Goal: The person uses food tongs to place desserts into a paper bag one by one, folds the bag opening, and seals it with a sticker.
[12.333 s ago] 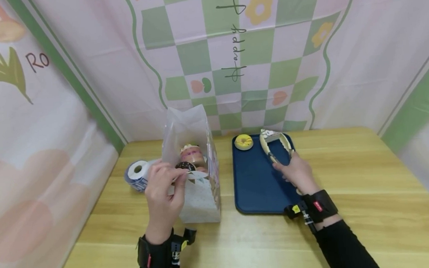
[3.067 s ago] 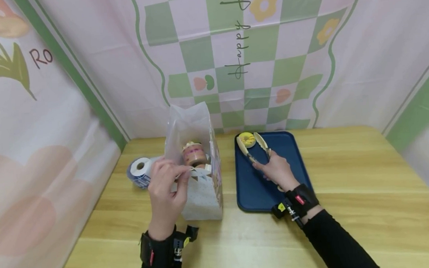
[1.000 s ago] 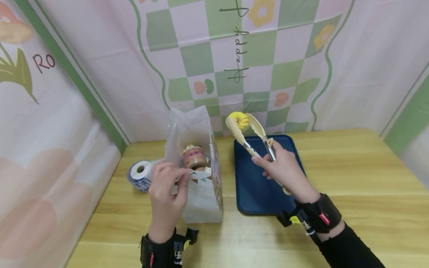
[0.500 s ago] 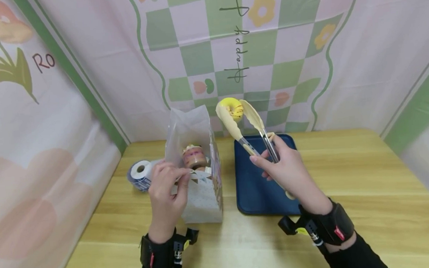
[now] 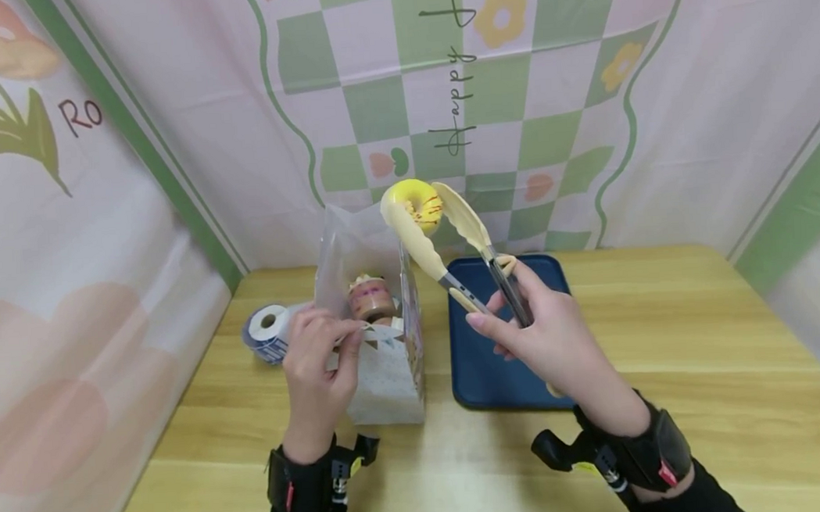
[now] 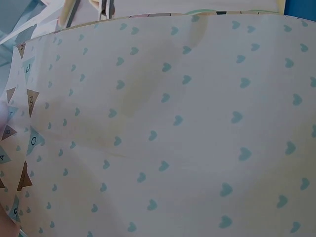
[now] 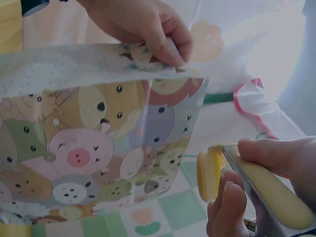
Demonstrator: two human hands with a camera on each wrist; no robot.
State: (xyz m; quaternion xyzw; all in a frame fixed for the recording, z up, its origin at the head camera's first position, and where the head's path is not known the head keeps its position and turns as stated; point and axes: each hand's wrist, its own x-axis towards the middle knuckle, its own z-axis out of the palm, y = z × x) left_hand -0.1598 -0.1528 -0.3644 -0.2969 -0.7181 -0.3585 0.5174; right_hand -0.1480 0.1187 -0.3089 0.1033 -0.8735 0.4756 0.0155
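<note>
My right hand [image 5: 544,322] grips a pair of cream-tipped tongs [image 5: 484,271]. Between the tong tips sits a yellow donut [image 5: 422,199] with dark drizzle lines, raised at the back right rim of the paper bag [image 5: 386,383]. With thumb and fingers my left hand [image 5: 318,371] pinches the bag's near rim. Inside the upright bag a pink-banded dessert cup [image 5: 372,296] shows; what lies beneath it is mostly hidden. The right wrist view shows cartoon animals on the bag's side [image 7: 98,148], and heart-patterned paper [image 6: 168,118] fills the left wrist view.
A dark blue tray [image 5: 481,377] lies on the wooden table [image 5: 668,334] right of the bag, under my right hand. Left of the bag stands a roll of labels [image 5: 268,331]. A printed curtain [image 5: 373,109] hangs behind the table.
The tongs have taken the yellow donut off the tray, lifted it and carried it left toward the bag's rim. Earlier, a dark donut showed in the bag. My left hand keeps its pinch.
</note>
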